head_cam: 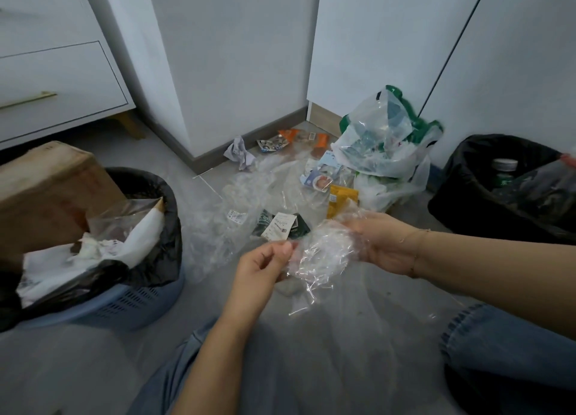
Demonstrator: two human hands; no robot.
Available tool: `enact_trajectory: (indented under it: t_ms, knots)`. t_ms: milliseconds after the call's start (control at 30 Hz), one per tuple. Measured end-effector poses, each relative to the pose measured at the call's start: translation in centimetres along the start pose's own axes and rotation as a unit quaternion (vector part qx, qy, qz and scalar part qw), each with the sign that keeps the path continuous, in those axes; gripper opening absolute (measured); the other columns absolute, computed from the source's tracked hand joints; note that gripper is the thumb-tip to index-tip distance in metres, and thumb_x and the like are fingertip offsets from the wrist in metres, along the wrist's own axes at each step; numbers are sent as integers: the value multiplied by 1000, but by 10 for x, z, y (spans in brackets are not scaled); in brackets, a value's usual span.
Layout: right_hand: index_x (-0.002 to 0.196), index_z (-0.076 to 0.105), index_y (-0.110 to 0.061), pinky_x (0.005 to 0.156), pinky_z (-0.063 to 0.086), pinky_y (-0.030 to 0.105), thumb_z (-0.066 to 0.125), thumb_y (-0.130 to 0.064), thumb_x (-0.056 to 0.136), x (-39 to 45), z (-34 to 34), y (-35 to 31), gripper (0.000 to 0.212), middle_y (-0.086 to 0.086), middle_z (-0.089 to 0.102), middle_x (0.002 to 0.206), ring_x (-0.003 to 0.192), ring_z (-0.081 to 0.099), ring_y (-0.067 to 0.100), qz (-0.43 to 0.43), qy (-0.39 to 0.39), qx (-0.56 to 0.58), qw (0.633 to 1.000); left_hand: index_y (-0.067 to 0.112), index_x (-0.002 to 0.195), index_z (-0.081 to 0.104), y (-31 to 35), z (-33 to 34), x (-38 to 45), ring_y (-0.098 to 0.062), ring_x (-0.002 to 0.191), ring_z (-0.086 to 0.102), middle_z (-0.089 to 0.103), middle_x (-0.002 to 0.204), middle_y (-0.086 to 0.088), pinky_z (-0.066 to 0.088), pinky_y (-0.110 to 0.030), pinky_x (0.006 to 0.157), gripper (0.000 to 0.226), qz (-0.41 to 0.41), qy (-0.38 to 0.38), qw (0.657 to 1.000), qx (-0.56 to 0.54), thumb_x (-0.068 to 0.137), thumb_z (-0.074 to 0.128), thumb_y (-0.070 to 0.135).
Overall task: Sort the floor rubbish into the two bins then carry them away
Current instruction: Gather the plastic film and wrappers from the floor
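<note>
Head-camera view: both hands, left hand (265, 266) and right hand (381, 243), gripped crinkled clear plastic film (321, 254), best balled tightly before dropping into the black-lined bin (461, 202) holding bottles.

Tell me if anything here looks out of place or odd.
Yes. The cardboard box sits tilted in the blue bin, sticking well above its rim, so that bin looks overfull. Wrappers and clear film still litter the floor. Both hands, left and right, hold crumpled clear plastic.
</note>
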State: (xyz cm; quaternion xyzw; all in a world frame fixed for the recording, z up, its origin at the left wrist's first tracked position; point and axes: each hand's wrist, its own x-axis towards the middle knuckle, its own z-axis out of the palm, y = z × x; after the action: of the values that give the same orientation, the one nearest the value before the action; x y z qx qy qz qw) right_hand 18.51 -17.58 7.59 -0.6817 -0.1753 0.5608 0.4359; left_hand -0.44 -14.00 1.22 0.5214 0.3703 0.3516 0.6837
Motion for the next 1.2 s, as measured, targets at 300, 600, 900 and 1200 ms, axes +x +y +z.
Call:
enact_trajectory:
  t_ms: [300,600,900,1200]
  knots:
    - [86,56,-10,61,52,32,52,-16,94,-17,12,9,11,1,45,57,35,39,9,-19,133,113,984,11,117,60,6,-1,-23,-15,107,61,64,120,1,52,-32,86,60,25,-62,994,-87,76,68,53]
    - [107,55,-2,58,59,31,47,3,92,-24,24,9,18,17,66,94,78,55,25,-42,19,84,995,8,91,66,3,3,-27,-9,62,55,65,74,-1,45,-20,56,10,72,25,996,-47,81,69,8]
    - [85,56,5,61,59,32,46,22,80,-45,8,26,21,19,59,80,65,63,24,-194,-60,-233,951,-2,84,66,-6,4,-24,3,126,46,44,142,14,43,-16,98,22,90,-53,994,29,77,67,19]
    - [99,58,-2,45,54,25,62,5,84,-51,26,26,18,16,54,102,72,57,20,-130,6,-73,989,18,81,63,13,8,-32,-1,56,51,61,70,8,42,-16,54,16,74,69,994,-26,83,65,2]
